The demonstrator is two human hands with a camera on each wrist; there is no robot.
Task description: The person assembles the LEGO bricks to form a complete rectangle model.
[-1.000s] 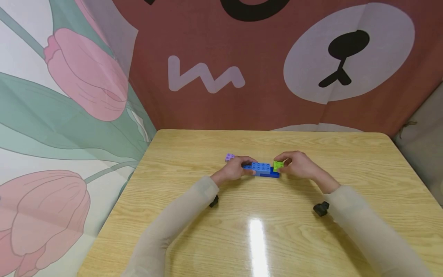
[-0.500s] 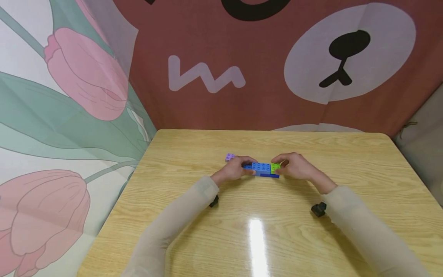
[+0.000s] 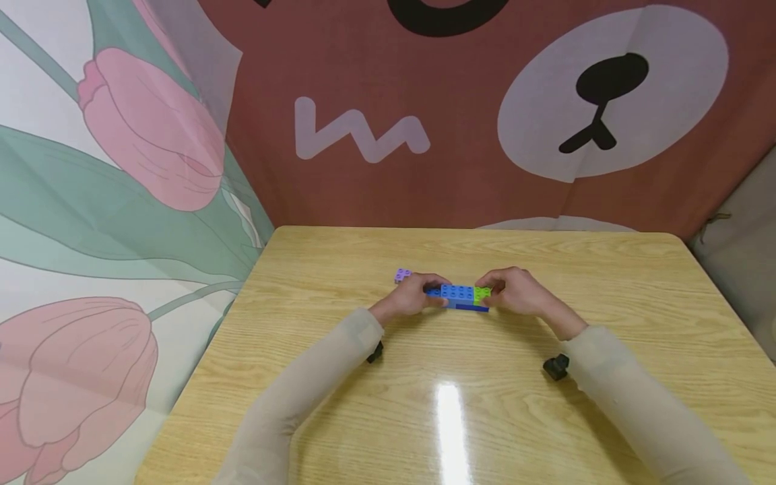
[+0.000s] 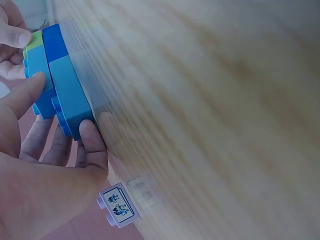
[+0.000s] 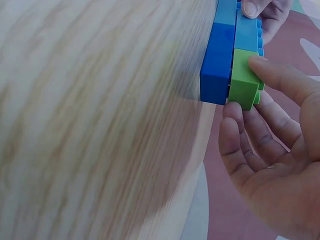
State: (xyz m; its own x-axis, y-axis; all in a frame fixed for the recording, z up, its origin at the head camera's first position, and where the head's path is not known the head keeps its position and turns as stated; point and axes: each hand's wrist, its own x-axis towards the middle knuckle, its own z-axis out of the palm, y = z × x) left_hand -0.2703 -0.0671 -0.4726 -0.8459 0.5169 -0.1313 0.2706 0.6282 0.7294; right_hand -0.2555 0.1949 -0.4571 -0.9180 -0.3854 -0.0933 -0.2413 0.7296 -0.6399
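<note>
A two-layer row of toy building bricks lies on the wooden table (image 3: 339,256). Its lower layer has a light blue brick (image 4: 72,92) and a dark blue brick (image 5: 217,62). Another light blue brick (image 3: 457,293) sits on top, bridging the two. My left hand (image 3: 413,296) grips the left part of the row, thumb on the upper brick. With thumb and fingers, my right hand (image 3: 520,291) pinches a lime green brick (image 5: 244,82) on the dark blue brick's right end, beside the upper light blue one. A thin dark seam shows beneath the green brick.
A purple brick (image 4: 119,205) with a printed picture on its side stands on the table just behind my left hand. A patterned curtain (image 3: 424,135) hangs along the table's back edge. Black devices (image 3: 556,367) show beside both wrists.
My right hand has moved slightly left and brought the green brick onto the dark blue brick, against the upper light blue one. My left hand has stayed in place.
</note>
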